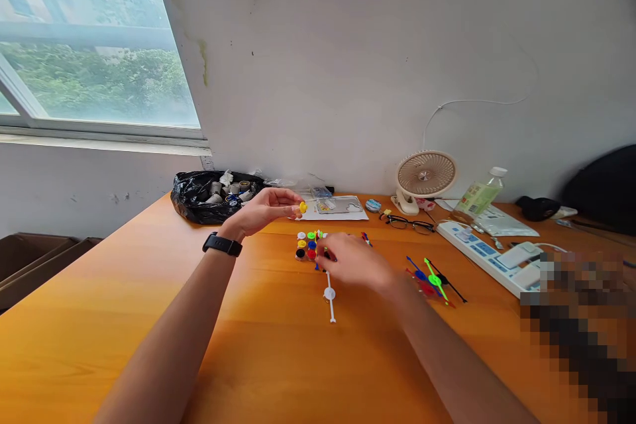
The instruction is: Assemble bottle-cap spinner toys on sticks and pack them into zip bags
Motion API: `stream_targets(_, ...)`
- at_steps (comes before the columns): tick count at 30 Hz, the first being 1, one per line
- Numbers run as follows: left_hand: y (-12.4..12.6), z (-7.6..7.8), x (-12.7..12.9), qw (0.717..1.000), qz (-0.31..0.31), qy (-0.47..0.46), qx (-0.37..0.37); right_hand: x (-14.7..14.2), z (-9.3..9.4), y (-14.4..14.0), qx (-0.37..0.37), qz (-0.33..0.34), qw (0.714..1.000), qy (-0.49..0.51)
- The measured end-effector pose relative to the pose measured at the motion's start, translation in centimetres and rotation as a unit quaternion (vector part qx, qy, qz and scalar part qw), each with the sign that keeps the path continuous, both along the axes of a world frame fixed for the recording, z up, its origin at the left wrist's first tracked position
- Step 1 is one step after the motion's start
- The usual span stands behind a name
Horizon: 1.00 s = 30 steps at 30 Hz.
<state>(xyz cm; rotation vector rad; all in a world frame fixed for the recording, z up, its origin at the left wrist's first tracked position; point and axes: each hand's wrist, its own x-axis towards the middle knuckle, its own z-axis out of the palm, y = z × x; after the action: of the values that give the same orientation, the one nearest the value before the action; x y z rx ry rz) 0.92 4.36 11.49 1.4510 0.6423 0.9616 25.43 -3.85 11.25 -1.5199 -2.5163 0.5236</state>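
Raised above the table, my left hand (271,205) pinches a small yellow plastic piece (303,207) between thumb and fingertips. My right hand (352,260) is lower, its fingers bent down over a group of small round coloured pieces. A white round piece (301,236), a green one (311,236), a black one (301,254) and a red one (311,254) show left of its fingertips. Blur hides whether that hand grips anything. Just below it lies a white plastic stick with a round middle (329,293). Similar green (434,280) and other coloured sticks lie in a heap to the right.
Behind my left hand sits a black plastic bag (191,197) with cans and litter. Along the back are a clear case (340,205), a round tin (372,205), glasses (410,224) and a clip fan (426,175). A bottle (481,193) and a power strip (479,255) stand right.
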Motion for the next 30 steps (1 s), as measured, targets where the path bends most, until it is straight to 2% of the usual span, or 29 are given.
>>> stream_targets(2, 0.0, -0.1, 0.0, 1.000, -0.006, -0.002, -0.003, 0.0, -1.4, -2.3, 0.024, 0.041, 0.998, -0.029)
stream_targets(4, 0.1, -0.2, 0.0, 1.000, -0.012, -0.002, -0.001, 0.6, -2.7, -4.4, 0.021, 0.050, 0.997, -0.046)
stream_targets(8, 0.1, -0.3, 0.3, 0.999, -0.031, 0.003, 0.005, 3.7, -4.0, -7.3, 0.022, 0.015, 0.999, -0.027)
stream_targets(12, -0.2, -0.4, 1.2, 0.998, -0.059, 0.018, 0.013, 7.6, -4.7, -8.1, 0.049, -0.024, 0.998, -0.031)
stream_targets(15, -1.0, -0.8, 2.5, 0.997, -0.076, 0.018, 0.000, 10.3, -5.1, -8.2, 0.110, -0.059, 0.992, -0.031)
stream_targets(19, -3.1, -2.7, 4.7, 0.995, -0.076, -0.010, -0.065, 12.3, -4.9, -8.3, 0.176, -0.098, 0.979, 0.006)
stream_targets(22, -5.3, -5.0, 6.2, 0.982, -0.068, -0.058, -0.163, 12.1, -4.1, -8.4, 0.172, -0.119, 0.975, 0.078)
stream_targets(25, -7.3, -7.0, 7.2, 0.962, -0.045, -0.116, -0.243, 10.3, -3.4, -8.1, 0.141, -0.092, 0.975, 0.149)
stream_targets(28, -8.6, -7.9, 7.7, 0.941, -0.036, -0.149, -0.302, 7.8, -2.9, -7.4, 0.141, -0.050, 0.969, 0.194)
stream_targets(30, -9.2, -8.1, 7.7, 0.935, -0.043, -0.166, -0.311, 6.1, -2.7, -6.9, 0.165, -0.032, 0.963, 0.208)
